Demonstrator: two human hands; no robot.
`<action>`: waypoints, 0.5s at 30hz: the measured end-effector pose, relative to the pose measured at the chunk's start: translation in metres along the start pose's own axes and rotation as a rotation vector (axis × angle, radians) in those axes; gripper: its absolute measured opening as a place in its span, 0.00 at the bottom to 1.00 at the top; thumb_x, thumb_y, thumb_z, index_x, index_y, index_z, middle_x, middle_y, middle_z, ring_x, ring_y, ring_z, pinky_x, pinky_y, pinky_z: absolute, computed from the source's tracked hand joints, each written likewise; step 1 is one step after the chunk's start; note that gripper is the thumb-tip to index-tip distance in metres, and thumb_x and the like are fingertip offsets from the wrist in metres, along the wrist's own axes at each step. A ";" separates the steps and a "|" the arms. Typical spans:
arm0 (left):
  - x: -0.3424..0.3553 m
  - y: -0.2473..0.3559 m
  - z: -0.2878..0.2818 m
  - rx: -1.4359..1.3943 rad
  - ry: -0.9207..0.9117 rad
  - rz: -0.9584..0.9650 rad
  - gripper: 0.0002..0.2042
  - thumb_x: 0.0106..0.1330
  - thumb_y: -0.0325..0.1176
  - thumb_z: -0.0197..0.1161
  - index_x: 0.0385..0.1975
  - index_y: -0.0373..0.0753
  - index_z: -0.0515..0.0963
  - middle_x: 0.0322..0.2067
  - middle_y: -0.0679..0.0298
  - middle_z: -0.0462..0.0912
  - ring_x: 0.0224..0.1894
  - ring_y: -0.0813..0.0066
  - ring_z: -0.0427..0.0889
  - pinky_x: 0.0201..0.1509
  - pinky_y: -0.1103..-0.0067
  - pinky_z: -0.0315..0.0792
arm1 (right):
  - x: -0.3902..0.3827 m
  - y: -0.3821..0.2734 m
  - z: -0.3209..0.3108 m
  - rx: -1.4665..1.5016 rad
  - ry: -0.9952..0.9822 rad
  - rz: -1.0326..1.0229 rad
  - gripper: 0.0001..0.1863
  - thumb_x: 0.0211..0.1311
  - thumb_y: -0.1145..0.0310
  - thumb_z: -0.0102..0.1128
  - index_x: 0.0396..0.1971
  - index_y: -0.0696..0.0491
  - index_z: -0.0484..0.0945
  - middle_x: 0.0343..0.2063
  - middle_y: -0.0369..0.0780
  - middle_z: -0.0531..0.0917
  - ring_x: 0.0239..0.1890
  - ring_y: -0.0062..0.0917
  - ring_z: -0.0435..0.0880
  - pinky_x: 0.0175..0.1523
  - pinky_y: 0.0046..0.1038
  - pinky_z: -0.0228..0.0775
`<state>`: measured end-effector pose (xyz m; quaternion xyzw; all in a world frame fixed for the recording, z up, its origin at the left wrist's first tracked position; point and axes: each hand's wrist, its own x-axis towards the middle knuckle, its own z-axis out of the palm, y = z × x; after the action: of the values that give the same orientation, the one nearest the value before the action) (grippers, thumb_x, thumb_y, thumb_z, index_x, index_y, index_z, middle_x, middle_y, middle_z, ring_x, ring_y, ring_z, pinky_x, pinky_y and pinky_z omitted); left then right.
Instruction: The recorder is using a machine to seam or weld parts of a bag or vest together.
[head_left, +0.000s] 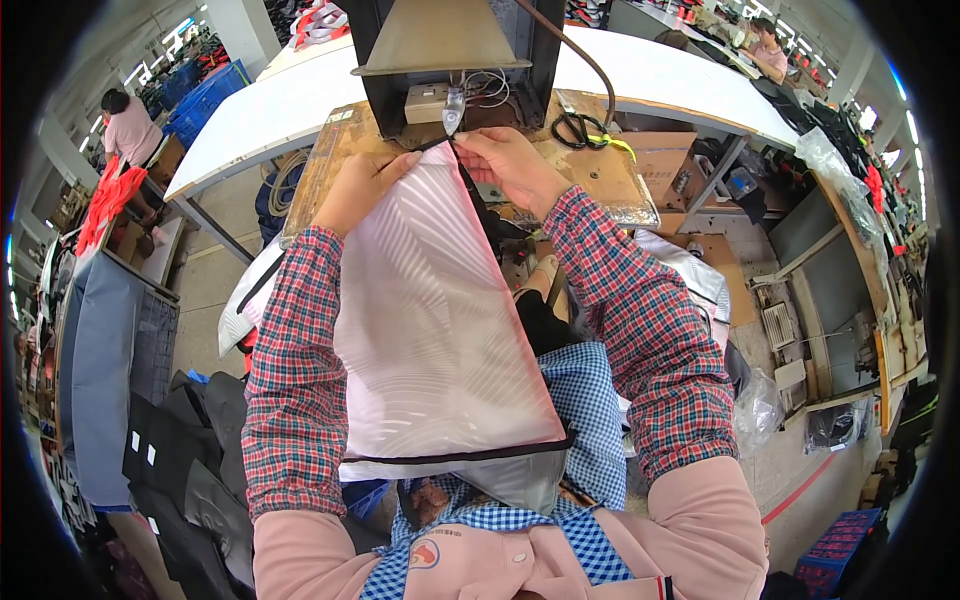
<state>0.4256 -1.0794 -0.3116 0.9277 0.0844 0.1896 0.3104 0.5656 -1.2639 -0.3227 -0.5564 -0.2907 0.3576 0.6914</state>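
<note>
A pale pink-white fabric piece with a wavy sheen and black edging hangs from both hands down over my lap. My left hand pinches its upper left edge between thumb and fingers. At the top corner, my right hand grips the black-trimmed edge, its fingertips partly hidden. Just above that corner is the pointed metal tip of a bench machine; whether the fabric touches it I cannot tell. Black-handled scissors lie on the worn wooden board right of my right hand.
White tables extend both sides of the machine. Dark pieces are heaped at lower left, near a blue-grey covered rack. An open cabinet stands right. A person works far left, another far right.
</note>
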 end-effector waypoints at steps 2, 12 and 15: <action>0.002 -0.002 0.001 -0.016 0.001 -0.002 0.24 0.67 0.50 0.58 0.38 0.30 0.81 0.23 0.49 0.82 0.24 0.64 0.81 0.35 0.73 0.73 | 0.002 0.000 -0.001 0.001 0.008 -0.002 0.09 0.66 0.64 0.57 0.39 0.54 0.78 0.35 0.32 0.81 0.38 0.15 0.77 0.44 0.21 0.70; 0.002 0.000 0.000 0.004 0.011 0.007 0.23 0.67 0.49 0.58 0.37 0.30 0.81 0.23 0.48 0.81 0.25 0.61 0.81 0.35 0.73 0.73 | 0.002 0.004 0.001 0.027 0.034 -0.018 0.09 0.66 0.64 0.57 0.39 0.52 0.79 0.35 0.31 0.81 0.37 0.14 0.77 0.44 0.19 0.70; 0.002 0.004 0.002 -0.008 0.040 0.051 0.21 0.67 0.48 0.59 0.37 0.30 0.81 0.24 0.49 0.82 0.26 0.61 0.81 0.36 0.73 0.73 | 0.002 0.005 0.000 0.038 0.034 -0.027 0.09 0.67 0.63 0.56 0.39 0.52 0.79 0.35 0.30 0.81 0.37 0.14 0.77 0.44 0.20 0.69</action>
<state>0.4283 -1.0829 -0.3105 0.9243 0.0663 0.2162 0.3073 0.5664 -1.2614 -0.3276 -0.5450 -0.2795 0.3441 0.7117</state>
